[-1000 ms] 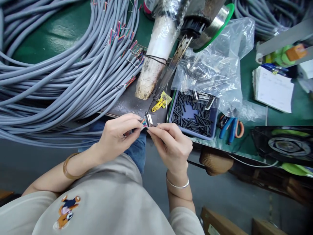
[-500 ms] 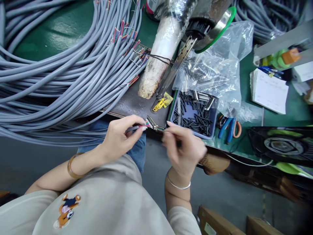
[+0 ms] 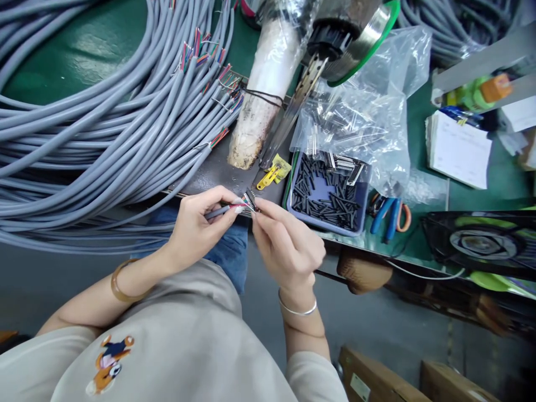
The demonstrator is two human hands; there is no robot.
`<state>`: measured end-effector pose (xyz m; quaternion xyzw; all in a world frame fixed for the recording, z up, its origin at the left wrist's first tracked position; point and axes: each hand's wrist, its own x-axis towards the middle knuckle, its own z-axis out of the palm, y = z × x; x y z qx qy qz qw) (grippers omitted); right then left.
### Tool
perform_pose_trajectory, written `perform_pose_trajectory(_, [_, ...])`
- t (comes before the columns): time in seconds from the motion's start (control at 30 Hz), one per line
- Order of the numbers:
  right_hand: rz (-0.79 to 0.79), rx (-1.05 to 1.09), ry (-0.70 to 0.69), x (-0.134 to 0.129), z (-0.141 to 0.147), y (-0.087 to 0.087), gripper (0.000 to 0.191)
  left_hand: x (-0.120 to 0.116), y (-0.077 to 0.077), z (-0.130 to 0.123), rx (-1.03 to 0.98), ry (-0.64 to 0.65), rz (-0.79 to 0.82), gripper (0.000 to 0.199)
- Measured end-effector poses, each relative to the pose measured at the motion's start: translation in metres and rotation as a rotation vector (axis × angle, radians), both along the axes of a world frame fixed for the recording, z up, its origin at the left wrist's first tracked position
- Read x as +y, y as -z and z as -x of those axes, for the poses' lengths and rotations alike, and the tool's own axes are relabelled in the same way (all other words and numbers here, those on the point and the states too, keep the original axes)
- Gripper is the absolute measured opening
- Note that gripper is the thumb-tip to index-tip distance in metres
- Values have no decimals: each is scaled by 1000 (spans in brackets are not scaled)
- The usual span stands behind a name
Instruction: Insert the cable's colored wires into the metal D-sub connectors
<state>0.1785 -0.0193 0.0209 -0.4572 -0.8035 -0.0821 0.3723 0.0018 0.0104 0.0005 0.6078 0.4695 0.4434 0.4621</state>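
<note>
My left hand (image 3: 201,218) is closed in a pinch on the stripped end of a grey cable (image 3: 216,211), where thin coloured wires come out past the fingertips. The wires meet a small dark multi-pin connector (image 3: 250,198) with metal pins. My right hand (image 3: 288,240) is closed too, thumb and forefinger pinching at the right end of the connector. A thin white wire runs close to those fingertips. The far side of the connector is partly hidden by the fingers. Just beyond it lies a yellow clip-like tool (image 3: 268,177) on the dark board.
Many grey cables (image 3: 104,134) with stripped ends cover the left. A wrapped white cylinder (image 3: 263,84) and a solder spool (image 3: 364,44) stand ahead. A blue tray (image 3: 363,206) holds black tubing pieces, beside a plastic bag (image 3: 368,111), blue-handled pliers (image 3: 389,218) and a fan (image 3: 481,244).
My right hand has moved left and forward from beside the tray to the connector, its fingertips now on it. The connector has turned a little. My left hand keeps its pinch on the cable.
</note>
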Motion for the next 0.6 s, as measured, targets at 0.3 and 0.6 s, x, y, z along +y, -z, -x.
perform_pose_trajectory(0.3, [25, 279, 93, 13, 17, 25, 18, 5, -5, -9, 11, -182, -96, 5])
perform_pose_trajectory(0.6, [-14, 338, 129, 20, 19, 20, 20, 6, -9, -11, 56, -190, -227, 4])
